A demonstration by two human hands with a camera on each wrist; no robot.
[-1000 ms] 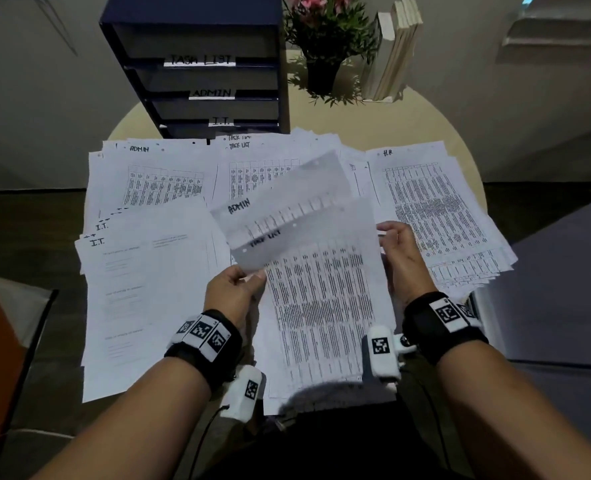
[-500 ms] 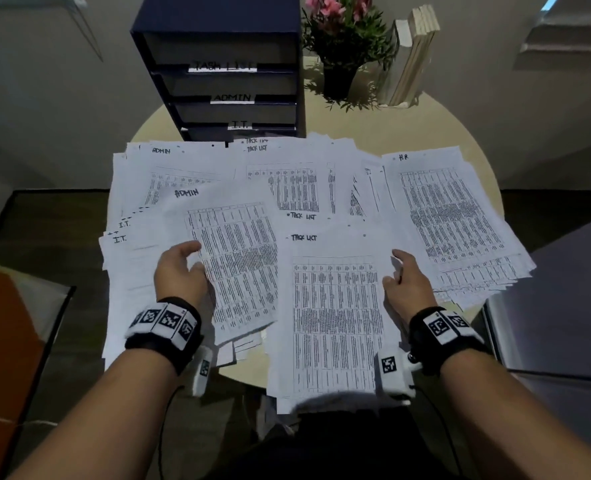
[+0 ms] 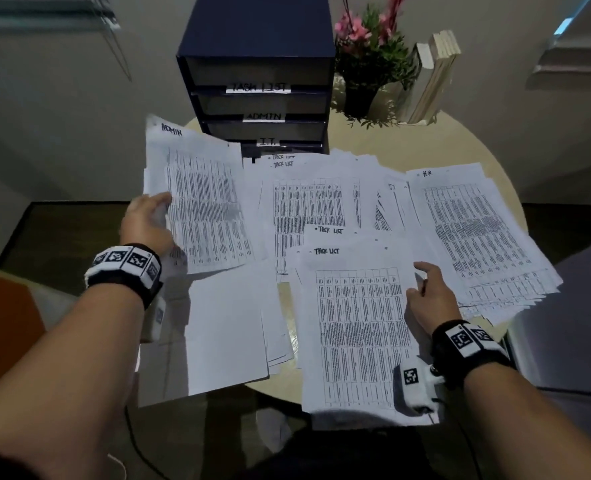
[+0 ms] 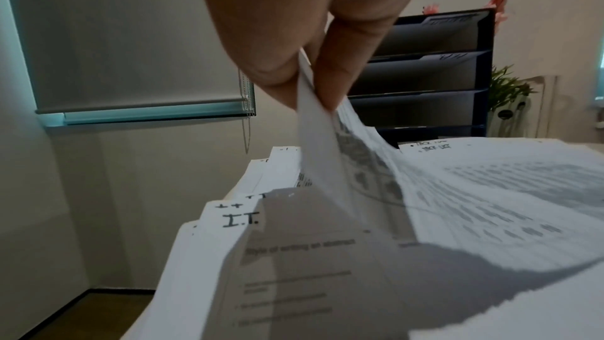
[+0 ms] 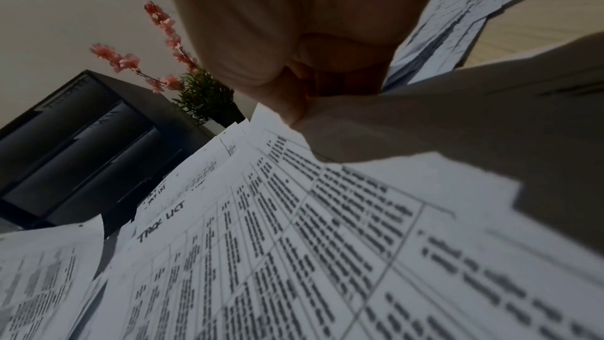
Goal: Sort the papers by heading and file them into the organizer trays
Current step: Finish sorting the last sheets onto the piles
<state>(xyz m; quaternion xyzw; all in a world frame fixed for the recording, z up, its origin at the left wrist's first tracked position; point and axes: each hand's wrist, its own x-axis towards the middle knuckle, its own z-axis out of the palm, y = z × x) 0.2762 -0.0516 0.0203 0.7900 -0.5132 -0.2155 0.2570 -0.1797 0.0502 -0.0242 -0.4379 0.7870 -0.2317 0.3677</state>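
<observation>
Pinching, with the left hand [image 4: 314, 43], the left edge of the ADMIN sheet [image 3: 204, 202] between thumb and fingers, and lifting that edge clear while the rest of the page is sagging toward the table; judging the lift as a way of carrying the sheet over the I.T. stack [image 4: 235, 219], lying directly beneath the hand, without dragging its top pages askew. Hovering the page above the far-left part of the round table [image 3: 460, 140], just before the organizer [image 3: 263, 64], its ADMIN-labelled tray [image 3: 264, 116] sitting second of the labelled ones, below TASK LIST and above I.T.; no paper visible in any tray, so probably gathering like headings into piles first. Resting the right hand [image 3: 429, 296] on the right margin of the nearest TASK LIST sheet [image 3: 356, 334], thumb on top of the page; fingers hidden at the edge, so not telling whether gripping or only pressing. Likely steadying that page, overhanging the near rim of the table, atop other TASK LIST papers fanned behind it. Leaving the HR pile [image 3: 477, 230] lying just beyond the right hand, spread toward the right rim, well apart from the ADMIN sheet.
</observation>
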